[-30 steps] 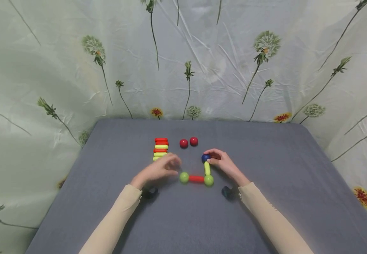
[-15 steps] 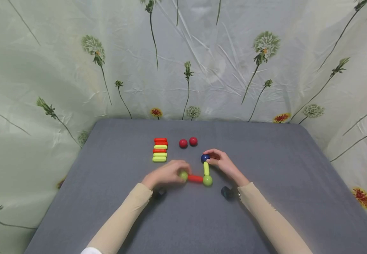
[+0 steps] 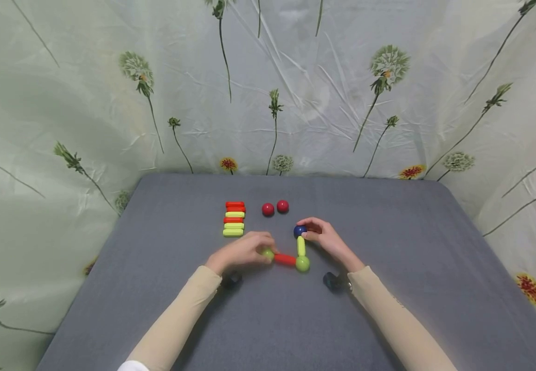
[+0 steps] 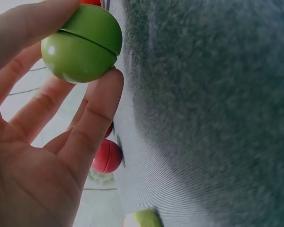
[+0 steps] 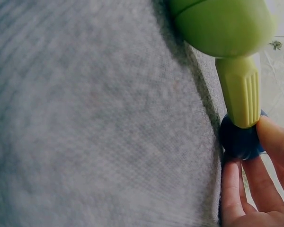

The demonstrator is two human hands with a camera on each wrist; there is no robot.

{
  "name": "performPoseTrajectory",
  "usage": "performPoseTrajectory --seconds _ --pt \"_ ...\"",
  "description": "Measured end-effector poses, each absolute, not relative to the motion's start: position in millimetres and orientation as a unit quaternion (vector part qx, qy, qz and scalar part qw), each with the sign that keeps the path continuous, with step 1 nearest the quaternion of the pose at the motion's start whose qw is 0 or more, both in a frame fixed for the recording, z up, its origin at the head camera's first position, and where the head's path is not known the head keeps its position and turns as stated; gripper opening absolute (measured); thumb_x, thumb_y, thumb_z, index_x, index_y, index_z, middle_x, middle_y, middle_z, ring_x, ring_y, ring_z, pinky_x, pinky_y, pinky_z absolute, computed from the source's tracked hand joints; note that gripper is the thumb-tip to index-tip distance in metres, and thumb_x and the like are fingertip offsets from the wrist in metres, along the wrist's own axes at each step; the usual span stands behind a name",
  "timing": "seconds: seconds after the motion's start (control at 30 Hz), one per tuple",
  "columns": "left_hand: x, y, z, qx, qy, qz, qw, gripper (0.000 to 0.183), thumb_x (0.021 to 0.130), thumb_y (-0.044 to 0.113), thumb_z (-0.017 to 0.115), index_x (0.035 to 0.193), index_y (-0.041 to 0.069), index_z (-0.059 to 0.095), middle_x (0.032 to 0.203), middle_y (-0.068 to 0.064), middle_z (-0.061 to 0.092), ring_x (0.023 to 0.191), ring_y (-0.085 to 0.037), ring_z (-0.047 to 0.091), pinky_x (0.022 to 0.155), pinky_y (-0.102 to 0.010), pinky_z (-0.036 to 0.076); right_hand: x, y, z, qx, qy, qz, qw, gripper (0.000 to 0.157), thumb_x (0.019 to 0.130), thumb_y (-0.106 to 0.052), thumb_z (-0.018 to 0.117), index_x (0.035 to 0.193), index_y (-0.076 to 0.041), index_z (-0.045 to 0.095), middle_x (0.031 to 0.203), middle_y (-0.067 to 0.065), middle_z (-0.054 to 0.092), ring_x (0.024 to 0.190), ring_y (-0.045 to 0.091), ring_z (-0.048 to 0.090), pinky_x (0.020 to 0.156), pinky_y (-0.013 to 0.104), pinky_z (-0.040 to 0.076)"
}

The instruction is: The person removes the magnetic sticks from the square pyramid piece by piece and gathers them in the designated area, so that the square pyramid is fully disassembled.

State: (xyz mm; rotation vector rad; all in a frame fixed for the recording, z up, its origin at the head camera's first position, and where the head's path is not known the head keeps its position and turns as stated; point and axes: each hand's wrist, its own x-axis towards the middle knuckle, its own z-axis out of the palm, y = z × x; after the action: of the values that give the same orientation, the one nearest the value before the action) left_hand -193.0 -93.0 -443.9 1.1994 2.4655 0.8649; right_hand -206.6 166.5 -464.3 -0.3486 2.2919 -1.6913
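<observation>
Between thumb and fingers, my left hand pinches a green ball at the left end of a red rod. That rod runs right to a second green ball, which no hand touches. From there a yellow-green rod leads away to a dark blue ball. My right hand holds the blue ball with its thumb and fingertips. The joined pieces make an L shape on the grey surface.
Several red and yellow-green rods lie in a column at the back left. Two red balls, a left one and a right one, sit behind the joined pieces. A flower-patterned curtain hangs behind the grey table.
My left hand has moved right from beside the rods and taken hold of the left green ball. The right hand has stayed on the blue ball.
</observation>
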Motion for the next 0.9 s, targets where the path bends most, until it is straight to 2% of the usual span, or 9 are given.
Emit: performPoseTrajectory --seconds 0.23,0.37,0.5,0.6,0.73,0.9 --pt "-197 -94 -441 0.415 0.851 0.288 0.144 0.02 0.084 0.006 0.068 0.102 0.015 0.071 0.1 0.006 0.059 0.09 -0.01 0.054 0.081 -0.029 0.047 -207 167 -464 -0.12 0.793 -0.581 0.137 0.03 0.094 -0.004 0.059 0.123 0.002 0.058 0.124 0.019 0.055 0.11 0.03 0.052 0.097 0.044 0.041" --pt "-202 -94 -443 0.383 0.842 0.354 0.14 0.016 0.088 0.009 0.066 0.104 0.012 0.07 0.101 0.006 0.06 0.095 -0.01 0.055 0.086 -0.031 0.047 -199 163 -447 -0.123 0.792 -0.581 0.142 0.031 0.094 -0.001 0.057 0.123 0.006 0.056 0.124 0.023 0.054 0.11 0.032 0.052 0.098 0.046 0.04" --pt "-213 -86 -447 0.3 0.837 0.45 0.089 0.02 0.088 0.007 0.068 0.107 0.004 0.065 0.106 -0.003 0.061 0.102 -0.019 0.057 0.09 -0.036 0.048 -193 161 -432 -0.125 0.793 -0.579 0.143 0.03 0.094 0.0 0.056 0.123 0.008 0.056 0.123 0.024 0.054 0.11 0.033 0.052 0.098 0.047 0.04" --pt "-222 -76 -451 0.227 0.845 0.482 0.044 0.024 0.084 0.003 0.072 0.107 0.003 0.064 0.105 -0.008 0.06 0.102 -0.024 0.06 0.089 -0.036 0.049 -193 162 -433 -0.127 0.795 -0.576 0.141 0.03 0.094 0.0 0.056 0.123 0.008 0.056 0.123 0.024 0.054 0.109 0.033 0.051 0.097 0.046 0.04" --pt "-231 -65 -456 0.164 0.862 0.479 0.009 0.024 0.083 0.009 0.075 0.105 0.005 0.068 0.101 -0.007 0.063 0.091 -0.021 0.062 0.083 -0.032 0.05 -192 162 -433 -0.129 0.798 -0.571 0.141 0.03 0.094 0.0 0.056 0.123 0.008 0.055 0.124 0.025 0.054 0.109 0.033 0.051 0.096 0.044 0.041" --pt "-237 -56 -462 0.144 0.885 0.443 -0.021 0.024 0.084 0.013 0.074 0.107 0.008 0.07 0.104 -0.005 0.067 0.082 -0.018 0.061 0.076 -0.032 0.051 -195 162 -438 -0.129 0.798 -0.571 0.141 0.03 0.094 0.001 0.055 0.123 0.008 0.055 0.123 0.025 0.054 0.108 0.033 0.052 0.095 0.045 0.042"
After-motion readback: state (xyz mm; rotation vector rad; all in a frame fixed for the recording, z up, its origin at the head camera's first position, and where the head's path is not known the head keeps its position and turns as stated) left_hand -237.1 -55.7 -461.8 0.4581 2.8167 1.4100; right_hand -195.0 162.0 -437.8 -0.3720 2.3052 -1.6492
